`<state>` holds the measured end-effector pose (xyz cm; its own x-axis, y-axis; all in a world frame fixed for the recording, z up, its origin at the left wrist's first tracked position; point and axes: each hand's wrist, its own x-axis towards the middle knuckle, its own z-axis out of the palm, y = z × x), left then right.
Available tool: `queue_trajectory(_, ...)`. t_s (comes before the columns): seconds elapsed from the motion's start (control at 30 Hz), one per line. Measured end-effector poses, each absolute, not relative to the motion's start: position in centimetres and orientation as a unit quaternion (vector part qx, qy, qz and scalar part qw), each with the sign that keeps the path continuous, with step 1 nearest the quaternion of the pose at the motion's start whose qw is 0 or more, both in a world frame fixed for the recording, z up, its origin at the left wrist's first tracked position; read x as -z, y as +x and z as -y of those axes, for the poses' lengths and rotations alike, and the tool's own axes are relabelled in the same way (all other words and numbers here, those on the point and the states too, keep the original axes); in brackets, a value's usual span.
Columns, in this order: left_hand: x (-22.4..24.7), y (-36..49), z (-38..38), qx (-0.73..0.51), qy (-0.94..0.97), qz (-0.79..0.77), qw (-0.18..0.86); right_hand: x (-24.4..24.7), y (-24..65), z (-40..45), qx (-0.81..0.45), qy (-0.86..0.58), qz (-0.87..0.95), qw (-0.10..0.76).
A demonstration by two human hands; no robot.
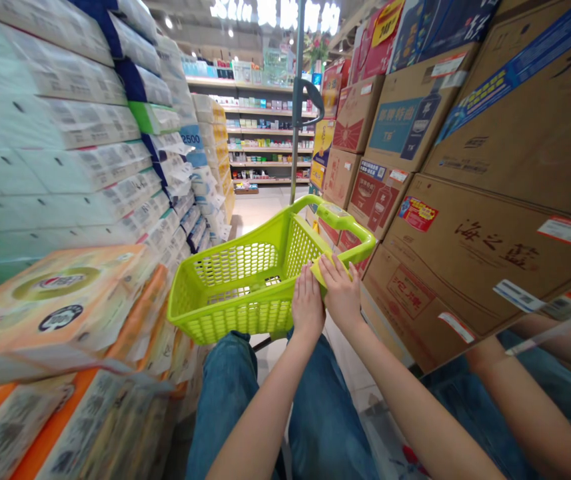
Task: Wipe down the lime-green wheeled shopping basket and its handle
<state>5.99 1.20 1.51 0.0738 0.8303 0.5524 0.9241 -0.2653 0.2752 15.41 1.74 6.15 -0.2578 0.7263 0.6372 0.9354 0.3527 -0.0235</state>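
Observation:
A lime-green plastic shopping cart basket (235,317) with perforated walls stands in front of my knees, and no goods show inside it. My left hand (308,303) rests on the basket's near right corner, fingers straight and side by side. Beside it, my right hand (341,290) presses a small yellow cloth (317,271) against the rim, its fingers spread over it. Much of the cloth is covered by the fingers. Just beyond my right hand the cart's green handle (360,230) loops upward.
Packs of tissue (60,123) are piled high on the left, with orange packs (45,293) nearer. Stacked cardboard cartons (470,247) line the right side, close to my right arm. A grey pole (295,160) rises behind the basket. Stocked shelves (270,133) stand at the aisle's end.

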Motion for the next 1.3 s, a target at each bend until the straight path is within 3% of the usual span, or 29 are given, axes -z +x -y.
queue_trajectory(0.13, -1.8, 5.8, -1.0, 0.319, -0.731, 0.598, 0.074, -7.6, 18.6, -2.7, 0.191, -0.531, 0.778, 0.275)
queue_trajectory(0.33, -1.7, 5.8, -1.0, 0.321, -0.736, 0.591, 0.076, -9.4, 24.1, -5.9, 0.207, -0.63, 0.661, 0.351)
queue_trajectory(0.63, -1.4, 5.9, -1.2, 0.328, -0.731, 0.593, 0.082, -4.9, 16.5, -2.1, 0.21, -0.519, 0.766, 0.314)
queue_trajectory(0.73, -1.6, 5.7, -1.1, 0.318, -0.733, 0.595, 0.085, -5.2, 17.9, -2.4, 0.212, -0.503, 0.778, 0.312)
queue_trajectory(1.0, -1.4, 5.6, -1.2, 0.326, -0.738, 0.583, 0.094, -6.8, 22.4, -5.7, 0.205, -0.602, 0.655, 0.408)
queue_trajectory(1.17, -1.1, 5.2, -1.4, 0.335, -0.746, 0.565, 0.108, -3.1, 17.5, -3.3, 0.236, -0.506, 0.736, 0.384)
queue_trajectory(1.3, -1.3, 3.6, -1.5, 0.304, -0.796, 0.51, 0.12, -2.6, 18.6, -3.0, 0.248, -0.47, 0.759, 0.376)
